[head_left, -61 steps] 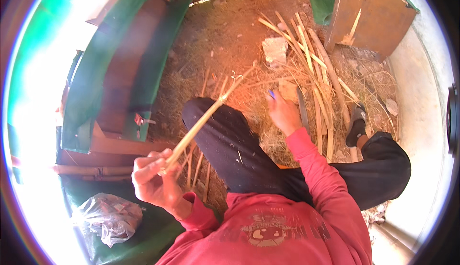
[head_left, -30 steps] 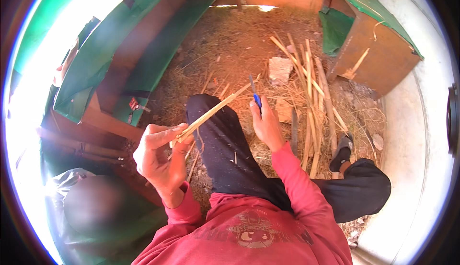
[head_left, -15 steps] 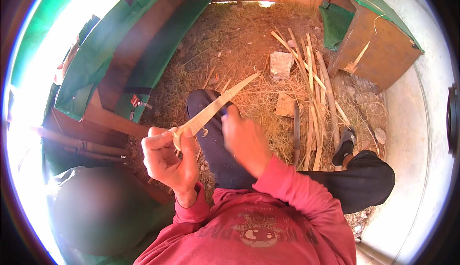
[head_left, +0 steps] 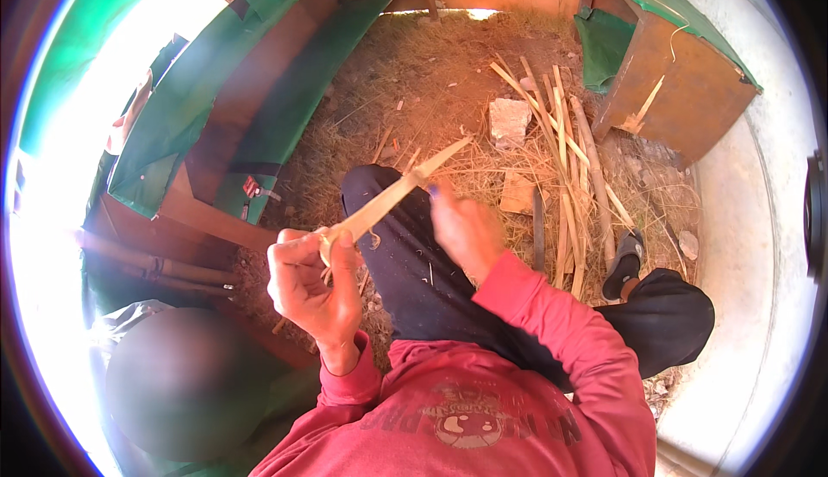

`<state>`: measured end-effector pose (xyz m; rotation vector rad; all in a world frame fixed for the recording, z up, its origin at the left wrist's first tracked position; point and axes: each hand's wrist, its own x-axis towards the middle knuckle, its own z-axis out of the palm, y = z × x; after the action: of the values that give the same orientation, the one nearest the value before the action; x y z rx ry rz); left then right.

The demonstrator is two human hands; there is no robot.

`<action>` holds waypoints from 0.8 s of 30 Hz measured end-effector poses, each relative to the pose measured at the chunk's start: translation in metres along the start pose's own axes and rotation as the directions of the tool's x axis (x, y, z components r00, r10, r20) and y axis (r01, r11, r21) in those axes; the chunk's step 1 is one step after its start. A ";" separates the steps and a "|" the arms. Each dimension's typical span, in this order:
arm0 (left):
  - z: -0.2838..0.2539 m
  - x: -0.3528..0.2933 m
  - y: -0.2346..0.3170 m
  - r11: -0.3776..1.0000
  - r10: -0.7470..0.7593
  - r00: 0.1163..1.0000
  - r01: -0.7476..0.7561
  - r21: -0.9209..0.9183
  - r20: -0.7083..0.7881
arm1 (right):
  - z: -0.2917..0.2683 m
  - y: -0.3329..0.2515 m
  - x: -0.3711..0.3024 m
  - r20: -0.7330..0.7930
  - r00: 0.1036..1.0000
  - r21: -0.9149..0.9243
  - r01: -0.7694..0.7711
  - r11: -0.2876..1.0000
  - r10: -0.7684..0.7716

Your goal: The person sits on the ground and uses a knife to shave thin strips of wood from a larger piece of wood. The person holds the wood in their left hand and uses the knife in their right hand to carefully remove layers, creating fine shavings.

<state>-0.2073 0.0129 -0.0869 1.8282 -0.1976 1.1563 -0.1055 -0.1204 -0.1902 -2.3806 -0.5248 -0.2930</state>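
A pale split-bamboo strip [head_left: 385, 204] slants up and away over my bent left leg. The fingers and thumb of my left hand [head_left: 315, 283] pinch its near end, where a thin curl of wood hangs. Just beside the far half of the strip, my right hand [head_left: 468, 234] is closed around a small tool with a blue part [head_left: 435, 191]; its blade or edge is hidden. A raised sliver shows on the strip close to that hand. Another small curled shaving [head_left: 375, 241] hangs under the strip, and pale flecks lie on my dark trousers.
Several bamboo strips and poles [head_left: 569, 175] lie in a heap on the straw-strewn ground at right, beside a pale block [head_left: 510, 122] and a flat wood piece [head_left: 517, 192]. A wooden box [head_left: 690, 106] stands at far right. Green-covered boards [head_left: 285, 123] line the left.
My right hand has moved a little to the right, with its tool by the strip. The strip has shifted slightly, and the raised sliver near its far end now shows more clearly.
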 end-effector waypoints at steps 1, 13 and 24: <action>0.000 -0.002 -0.002 1.000 0.013 1.000 -0.013 0.000 0.025 | 0.003 0.007 -0.001 0.014 1.000 0.009 -0.011 1.000 0.011; 0.004 -0.004 -0.003 0.998 0.020 1.000 -0.020 -0.055 0.001 | -0.018 -0.034 -0.013 -0.045 0.993 0.222 0.119 0.968 -0.112; 0.003 0.002 -0.007 1.000 0.005 0.996 -0.006 -0.016 -0.087 | 0.008 0.012 0.009 -0.011 0.999 0.058 0.050 0.997 -0.049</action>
<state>-0.2009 0.0153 -0.0898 1.7600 -0.1620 1.2319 -0.0922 -0.1210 -0.1996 -2.3111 -0.5811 -0.3066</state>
